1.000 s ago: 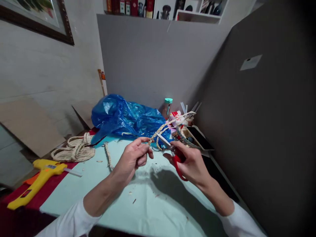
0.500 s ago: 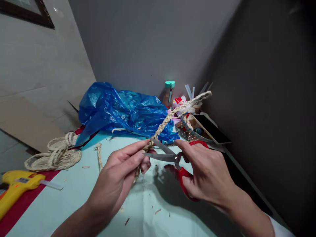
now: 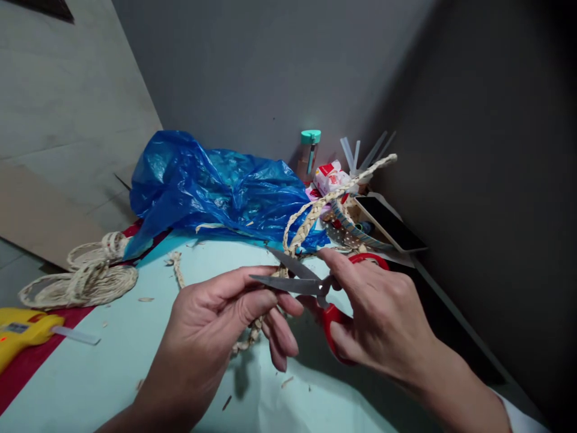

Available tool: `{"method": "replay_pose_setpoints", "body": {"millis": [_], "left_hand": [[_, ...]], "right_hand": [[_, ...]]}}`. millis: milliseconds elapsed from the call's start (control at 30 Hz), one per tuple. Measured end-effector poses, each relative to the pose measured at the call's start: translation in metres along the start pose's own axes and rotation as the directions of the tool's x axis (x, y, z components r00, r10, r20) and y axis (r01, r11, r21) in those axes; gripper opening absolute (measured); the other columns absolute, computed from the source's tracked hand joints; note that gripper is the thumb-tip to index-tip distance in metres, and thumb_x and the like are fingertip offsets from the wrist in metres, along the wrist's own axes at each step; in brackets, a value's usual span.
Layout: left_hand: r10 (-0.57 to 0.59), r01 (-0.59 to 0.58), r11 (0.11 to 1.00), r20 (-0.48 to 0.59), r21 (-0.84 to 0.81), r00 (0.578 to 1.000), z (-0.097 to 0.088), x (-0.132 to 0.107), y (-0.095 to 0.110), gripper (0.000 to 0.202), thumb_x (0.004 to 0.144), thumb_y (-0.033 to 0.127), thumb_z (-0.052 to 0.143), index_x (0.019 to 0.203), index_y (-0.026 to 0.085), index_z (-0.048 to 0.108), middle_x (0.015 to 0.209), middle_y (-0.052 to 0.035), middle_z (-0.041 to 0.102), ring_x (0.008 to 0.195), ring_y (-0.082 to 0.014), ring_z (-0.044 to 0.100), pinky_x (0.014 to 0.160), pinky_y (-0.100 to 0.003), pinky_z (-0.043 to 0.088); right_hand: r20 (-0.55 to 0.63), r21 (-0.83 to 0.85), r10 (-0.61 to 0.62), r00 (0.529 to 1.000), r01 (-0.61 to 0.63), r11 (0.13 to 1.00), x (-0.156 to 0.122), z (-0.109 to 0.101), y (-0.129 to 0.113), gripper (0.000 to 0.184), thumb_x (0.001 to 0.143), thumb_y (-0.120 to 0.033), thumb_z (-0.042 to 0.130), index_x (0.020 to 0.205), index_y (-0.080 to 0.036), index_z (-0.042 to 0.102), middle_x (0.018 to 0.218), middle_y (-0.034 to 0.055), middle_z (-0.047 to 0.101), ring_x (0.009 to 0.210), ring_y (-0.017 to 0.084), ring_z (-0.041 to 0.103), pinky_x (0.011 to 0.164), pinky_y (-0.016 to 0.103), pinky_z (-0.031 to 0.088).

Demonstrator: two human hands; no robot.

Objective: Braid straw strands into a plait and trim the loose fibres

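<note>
Between the thumb and fingers of my left hand [image 3: 216, 331] is a pale braided straw cord [image 3: 303, 231]. Its upper part rises toward the back right in two strands, one of them looped, and a lower end hangs beneath my fingers. My right hand [image 3: 378, 307] grips red-handled scissors [image 3: 331, 322] by the finger loops. The blades [image 3: 288, 284] are parted and lie across the cord just above my left fingertips. Whether they have cut into it I cannot tell.
Coiled braided cord [image 3: 99, 279] and a yellow glue gun [image 3: 27, 334] lie at the left. A blue plastic bag [image 3: 211, 186] covers the back of the table. Behind my right hand are a phone-like tablet [image 3: 390, 222], a basket [image 3: 349, 225] and a teal-lidded bottle [image 3: 310, 153].
The scissors have shifted slightly left over the cord. My left fingers have spread a little, and the cord's upper part now shows two separated strands. The camera view has tilted slightly.
</note>
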State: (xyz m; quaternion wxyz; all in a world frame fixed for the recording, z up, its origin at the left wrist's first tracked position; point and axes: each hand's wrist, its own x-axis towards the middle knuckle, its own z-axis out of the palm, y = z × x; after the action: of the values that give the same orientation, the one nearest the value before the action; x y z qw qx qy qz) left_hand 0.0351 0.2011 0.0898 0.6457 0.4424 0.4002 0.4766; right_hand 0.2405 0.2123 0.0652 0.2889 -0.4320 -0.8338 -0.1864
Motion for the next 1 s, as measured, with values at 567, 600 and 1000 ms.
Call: {"method": "replay_pose_setpoints", "body": {"millis": [567,600,1000], "left_hand": [[-0.044,0.037,0.996,0.080,0.087,0.996,-0.004,-0.001,-0.002,0.018,0.090,0.026,0.066,0.079,0.017,0.077,0.056,-0.0018,0.071,0.047,-0.0099,0.063,0.050,-0.015,0.049],[-0.030,0.023,0.995,0.077,0.093,0.997,-0.004,-0.001,-0.002,0.018,0.090,0.026,0.066,0.079,0.017,0.077,0.056,-0.0019,0.070,0.047,-0.0098,0.063,0.051,-0.015,0.049],[0.031,-0.030,0.999,0.006,-0.028,1.000,0.000,0.001,-0.004,0.008,0.085,0.018,0.072,0.080,0.016,0.077,0.069,-0.0024,0.074,0.049,-0.0102,0.064,0.046,-0.016,0.053]], "right_hand": [[-0.030,-0.087,-0.046,0.998,0.044,0.995,-0.004,0.009,-0.004,0.014,0.083,-0.010,0.044,0.079,-0.016,0.056,0.049,-0.0040,0.051,0.039,0.012,0.043,0.044,0.027,0.027],[-0.024,-0.085,-0.044,0.999,0.042,0.996,-0.004,0.010,-0.004,0.014,0.083,-0.010,0.044,0.079,-0.017,0.055,0.049,-0.0040,0.051,0.039,0.012,0.043,0.044,0.027,0.026],[0.003,0.158,0.109,0.994,-0.108,0.982,-0.002,0.007,0.003,0.011,0.084,-0.021,0.054,0.095,-0.017,0.054,0.056,-0.0048,0.055,0.043,0.011,0.051,0.047,0.022,0.034]]}}
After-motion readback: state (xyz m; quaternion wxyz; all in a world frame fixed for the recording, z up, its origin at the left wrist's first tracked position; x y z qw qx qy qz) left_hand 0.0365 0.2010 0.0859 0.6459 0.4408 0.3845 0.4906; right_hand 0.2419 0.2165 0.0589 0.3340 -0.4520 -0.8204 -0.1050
